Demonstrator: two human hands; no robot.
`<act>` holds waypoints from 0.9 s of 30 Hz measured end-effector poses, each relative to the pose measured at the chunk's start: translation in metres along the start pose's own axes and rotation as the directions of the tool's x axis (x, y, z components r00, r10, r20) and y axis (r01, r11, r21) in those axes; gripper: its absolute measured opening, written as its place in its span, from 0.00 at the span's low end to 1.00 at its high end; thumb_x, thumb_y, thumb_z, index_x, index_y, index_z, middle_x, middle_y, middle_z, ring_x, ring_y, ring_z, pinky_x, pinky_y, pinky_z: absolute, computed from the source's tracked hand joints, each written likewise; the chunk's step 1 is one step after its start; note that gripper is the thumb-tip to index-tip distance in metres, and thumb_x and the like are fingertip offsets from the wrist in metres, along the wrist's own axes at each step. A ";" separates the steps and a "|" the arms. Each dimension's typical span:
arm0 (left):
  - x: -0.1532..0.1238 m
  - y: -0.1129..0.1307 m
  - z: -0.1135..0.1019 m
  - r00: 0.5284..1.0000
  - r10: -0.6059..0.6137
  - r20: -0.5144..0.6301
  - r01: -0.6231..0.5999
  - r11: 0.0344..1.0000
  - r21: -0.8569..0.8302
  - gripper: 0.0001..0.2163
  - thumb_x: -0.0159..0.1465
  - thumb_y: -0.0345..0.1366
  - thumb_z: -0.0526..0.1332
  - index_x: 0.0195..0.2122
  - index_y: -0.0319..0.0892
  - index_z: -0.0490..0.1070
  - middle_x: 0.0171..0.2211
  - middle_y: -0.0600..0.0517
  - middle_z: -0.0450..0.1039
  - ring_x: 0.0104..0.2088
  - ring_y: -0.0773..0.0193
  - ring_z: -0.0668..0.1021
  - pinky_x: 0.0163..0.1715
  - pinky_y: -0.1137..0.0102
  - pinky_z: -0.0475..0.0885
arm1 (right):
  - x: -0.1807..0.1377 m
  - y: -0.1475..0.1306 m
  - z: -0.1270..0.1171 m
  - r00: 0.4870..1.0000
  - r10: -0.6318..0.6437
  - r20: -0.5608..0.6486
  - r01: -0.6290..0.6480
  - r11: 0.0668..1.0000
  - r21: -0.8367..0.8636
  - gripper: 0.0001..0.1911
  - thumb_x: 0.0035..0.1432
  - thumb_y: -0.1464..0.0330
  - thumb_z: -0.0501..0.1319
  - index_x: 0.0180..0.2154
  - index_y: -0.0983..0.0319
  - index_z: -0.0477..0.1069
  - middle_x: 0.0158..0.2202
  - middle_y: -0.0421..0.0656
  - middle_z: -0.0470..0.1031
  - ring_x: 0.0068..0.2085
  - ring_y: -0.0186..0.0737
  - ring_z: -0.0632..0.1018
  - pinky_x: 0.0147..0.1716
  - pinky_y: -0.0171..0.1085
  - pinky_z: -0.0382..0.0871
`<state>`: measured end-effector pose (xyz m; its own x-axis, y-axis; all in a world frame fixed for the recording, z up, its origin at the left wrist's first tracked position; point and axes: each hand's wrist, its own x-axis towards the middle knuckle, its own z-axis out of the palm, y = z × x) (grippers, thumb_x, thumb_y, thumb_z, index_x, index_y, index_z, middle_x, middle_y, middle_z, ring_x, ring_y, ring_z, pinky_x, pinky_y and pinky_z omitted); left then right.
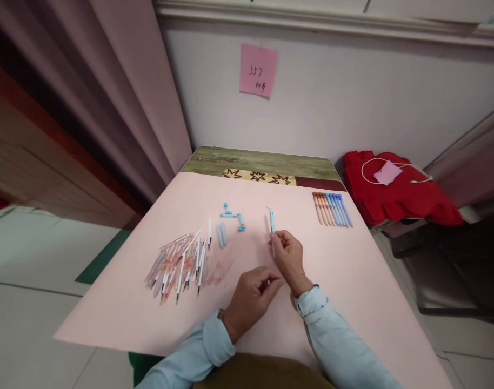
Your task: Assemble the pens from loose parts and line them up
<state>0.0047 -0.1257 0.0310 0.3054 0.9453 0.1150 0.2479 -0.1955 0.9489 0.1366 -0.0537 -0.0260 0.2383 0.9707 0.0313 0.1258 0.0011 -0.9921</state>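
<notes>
My right hand (288, 254) pinches a light blue pen barrel (272, 220), held roughly upright above the table. A tiny thin piece shows at the barrel's top, too small to name. Lower and to the left, my left hand (252, 298) is closed, thumb and fingertips together; whatever they may hold is hidden. Beyond it lie two pale blue barrels (221, 235) side by side and several bright blue pen parts (229, 215). A loose pile of white pen refills (200, 259) and clear, pink-patterned barrels (169, 265) spreads to the left.
Brown and blue pens (332, 209) lie in a neat row at the right. The pale pink table cover (336, 313) ends before a green wood-patterned strip (263, 159). A red cloth (393, 200) with a white cable sits beyond the right edge; a curtain (133, 81) hangs left.
</notes>
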 end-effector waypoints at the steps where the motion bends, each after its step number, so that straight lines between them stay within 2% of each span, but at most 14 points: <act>1: 0.001 -0.003 -0.005 1.000 -0.005 -0.030 0.005 1.000 0.022 0.07 0.63 0.38 0.61 0.31 0.44 0.76 0.28 0.50 0.76 0.27 0.64 0.74 0.30 0.70 0.67 | -0.001 -0.001 0.000 1.000 -0.008 0.006 0.008 1.000 -0.020 0.21 0.57 0.49 0.60 0.34 0.62 0.72 0.25 0.42 0.75 0.23 0.35 0.71 0.23 0.32 0.63; 4: 0.013 -0.014 -0.029 0.982 -0.049 -0.181 0.066 0.994 0.088 0.06 0.63 0.38 0.61 0.33 0.44 0.75 0.29 0.51 0.77 0.30 0.63 0.76 0.31 0.70 0.68 | -0.002 -0.003 -0.002 0.998 -0.038 0.041 0.042 0.995 -0.087 0.23 0.57 0.48 0.59 0.32 0.63 0.74 0.23 0.42 0.75 0.23 0.36 0.72 0.23 0.32 0.63; 7: 0.032 -0.025 -0.061 0.945 -0.066 -0.322 0.150 0.958 0.243 0.05 0.61 0.38 0.61 0.33 0.44 0.75 0.30 0.52 0.76 0.28 0.63 0.74 0.31 0.70 0.66 | -0.002 -0.003 -0.002 0.996 -0.058 0.061 0.066 0.988 -0.137 0.23 0.58 0.50 0.58 0.31 0.62 0.76 0.22 0.41 0.74 0.24 0.36 0.71 0.25 0.32 0.63; 9: 0.044 -0.030 -0.079 0.934 -0.039 -0.354 0.177 0.914 0.365 0.05 0.60 0.37 0.61 0.33 0.44 0.75 0.30 0.52 0.76 0.29 0.63 0.74 0.32 0.69 0.66 | -0.002 -0.003 -0.002 0.997 -0.055 0.061 0.064 0.985 -0.162 0.22 0.59 0.51 0.58 0.31 0.62 0.77 0.22 0.40 0.74 0.24 0.36 0.71 0.25 0.32 0.63; 11: 0.055 -0.033 -0.090 0.941 -0.039 -0.336 0.200 0.864 0.462 0.05 0.60 0.36 0.61 0.33 0.44 0.75 0.32 0.52 0.76 0.29 0.63 0.73 0.32 0.68 0.65 | -0.001 -0.002 -0.002 0.997 -0.044 0.065 0.055 0.983 -0.176 0.21 0.59 0.51 0.58 0.32 0.62 0.78 0.22 0.40 0.74 0.24 0.36 0.72 0.26 0.32 0.63; 14: 0.070 -0.037 -0.094 0.964 -0.073 -0.257 0.209 0.806 0.554 0.06 0.59 0.34 0.60 0.35 0.43 0.76 0.35 0.50 0.76 0.32 0.61 0.75 0.34 0.67 0.66 | 0.000 -0.001 -0.003 0.996 -0.028 0.079 0.043 0.982 -0.184 0.22 0.59 0.51 0.57 0.33 0.62 0.79 0.23 0.40 0.75 0.25 0.36 0.72 0.25 0.32 0.64; 19: 0.086 -0.048 -0.085 0.983 -0.069 -0.173 0.165 0.747 0.644 0.10 0.58 0.30 0.60 0.40 0.42 0.75 0.37 0.47 0.76 0.40 0.57 0.76 0.40 0.66 0.67 | 0.000 0.001 -0.002 0.996 -0.019 0.082 0.034 0.981 -0.191 0.20 0.60 0.52 0.58 0.34 0.61 0.79 0.24 0.41 0.77 0.26 0.37 0.74 0.28 0.32 0.66; 27: 0.094 -0.052 -0.081 0.988 -0.056 -0.145 0.140 0.720 0.680 0.05 0.60 0.30 0.58 0.35 0.42 0.73 0.36 0.47 0.75 0.40 0.55 0.76 0.40 0.65 0.67 | 0.000 0.000 -0.002 0.995 -0.032 0.098 0.051 0.980 -0.194 0.18 0.60 0.55 0.58 0.33 0.60 0.79 0.26 0.40 0.77 0.27 0.37 0.74 0.29 0.33 0.66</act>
<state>-0.0539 -0.0055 0.0163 0.1549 0.9826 0.1029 0.8462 -0.1857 0.4995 0.1384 -0.0545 -0.0256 0.1385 0.9890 0.0512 0.3217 0.0039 -0.9468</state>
